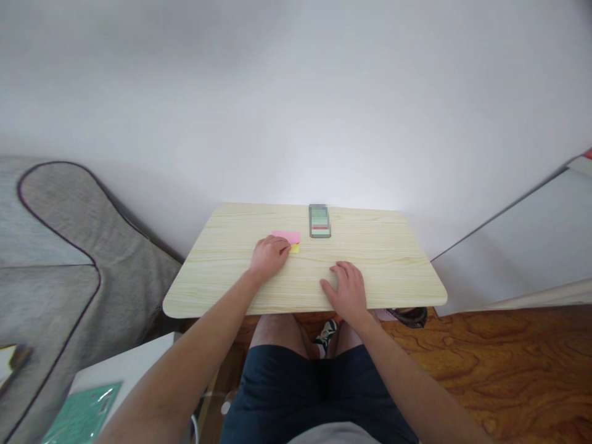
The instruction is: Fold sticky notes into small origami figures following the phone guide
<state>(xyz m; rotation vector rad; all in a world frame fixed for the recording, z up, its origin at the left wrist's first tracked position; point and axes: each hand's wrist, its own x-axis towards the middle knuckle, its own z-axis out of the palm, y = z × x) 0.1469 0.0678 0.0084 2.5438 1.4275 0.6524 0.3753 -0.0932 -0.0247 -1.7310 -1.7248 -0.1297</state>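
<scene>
My left hand (270,256) is over the left middle of a pale wood-grain table (388,246). Its fingers are closed in a pinch at the near edge of a pink sticky note (287,235). A yellow sticky note (295,249) shows just below the pink one, and my fingers partly cover both. My right hand (348,291) lies near the table's front edge, thumb and fingers apart, with nothing in it. Beyond the hands, a phone (319,221) with a lit, blurred screen lies by the wall.
A white wall (305,111) rises behind the table. On the left are a grey sofa (124,253) and a white surface (139,361) with a green packet (83,413). Dark wood flooring (509,357) spreads at right, and a dark item (414,317) lies beneath the table's front edge.
</scene>
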